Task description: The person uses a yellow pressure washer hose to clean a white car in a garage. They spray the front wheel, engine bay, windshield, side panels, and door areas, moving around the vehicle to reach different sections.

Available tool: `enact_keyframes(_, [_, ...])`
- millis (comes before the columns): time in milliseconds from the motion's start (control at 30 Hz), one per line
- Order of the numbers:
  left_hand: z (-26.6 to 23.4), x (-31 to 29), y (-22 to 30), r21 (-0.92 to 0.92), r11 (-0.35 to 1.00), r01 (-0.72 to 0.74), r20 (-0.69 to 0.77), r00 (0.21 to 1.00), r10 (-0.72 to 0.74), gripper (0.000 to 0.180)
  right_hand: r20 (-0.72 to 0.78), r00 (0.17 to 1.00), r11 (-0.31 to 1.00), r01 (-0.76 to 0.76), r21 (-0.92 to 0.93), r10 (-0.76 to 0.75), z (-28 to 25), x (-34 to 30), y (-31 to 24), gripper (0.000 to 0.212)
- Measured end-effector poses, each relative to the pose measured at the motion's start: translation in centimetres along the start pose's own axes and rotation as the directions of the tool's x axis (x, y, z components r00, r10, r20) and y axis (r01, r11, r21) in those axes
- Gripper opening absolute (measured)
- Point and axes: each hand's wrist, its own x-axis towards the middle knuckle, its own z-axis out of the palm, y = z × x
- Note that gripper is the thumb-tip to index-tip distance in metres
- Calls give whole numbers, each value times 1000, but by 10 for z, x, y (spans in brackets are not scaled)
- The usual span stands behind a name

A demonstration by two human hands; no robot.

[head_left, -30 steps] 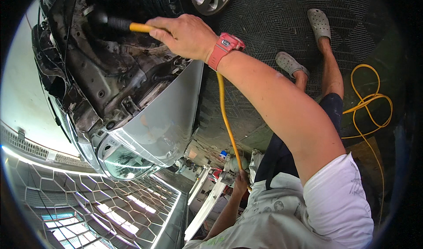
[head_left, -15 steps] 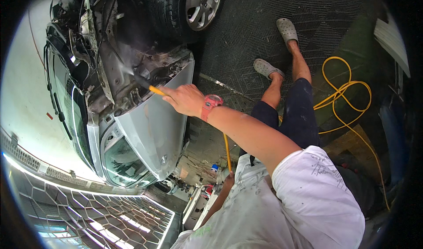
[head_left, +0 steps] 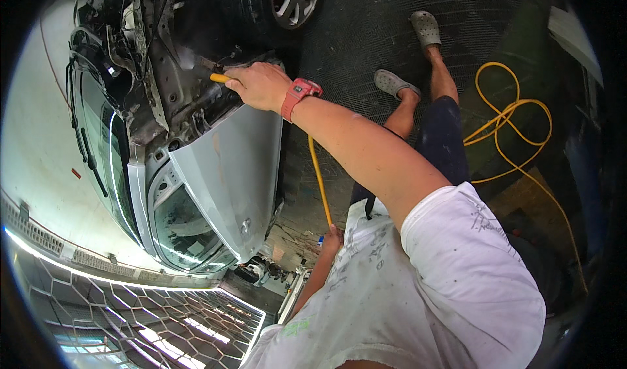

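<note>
Right, your hands are well apart: the right hand (head_left: 260, 85) is wrapped around the yellow handle (head_left: 219, 78), aimed at the exposed inner metal (head_left: 171, 91) of the silver car (head_left: 227, 159); the left hand (head_left: 332, 240) grips the yellow hose (head_left: 319, 181) near your waist. Sweep slowly, and feed slack so the hose clears the car.

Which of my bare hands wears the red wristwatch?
Your right hand, the upper one pictured, has the wristwatch; your left hand, lower on the yellow flexible hose, shows none.
</note>
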Motion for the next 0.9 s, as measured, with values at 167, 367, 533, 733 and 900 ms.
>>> enact_keyframes(167, [3, 17, -67, 92, 990, 108, 39, 993, -112, 89, 88, 996, 993, -1, -114, 11, 17, -31, 10, 38])
enact_keyframes(367, [-9, 26, -62, 81, 996, 38, -122, 992, -28, 86, -137, 990, 1000, -27, -2, 26, -9, -1, -24, 37])
enact_keyframes(533, [-50, -10, 41, -243, 961, -130, -197, 977, 82, 72, -362, 930, 995, 84, 45, -62, -59, 57, -54, 36])
enact_keyframes(733, [-29, 4, 52, -477, 867, -146, -196, 979, 57, 66, -432, 900, 997, -78, -9, 66, -113, 73, -70, 40])
enact_keyframes(900, [11, -22, 49, -239, 964, -118, -208, 976, 68, 72, -333, 939, 986, -129, -108, 86, -118, 59, -64, 43])
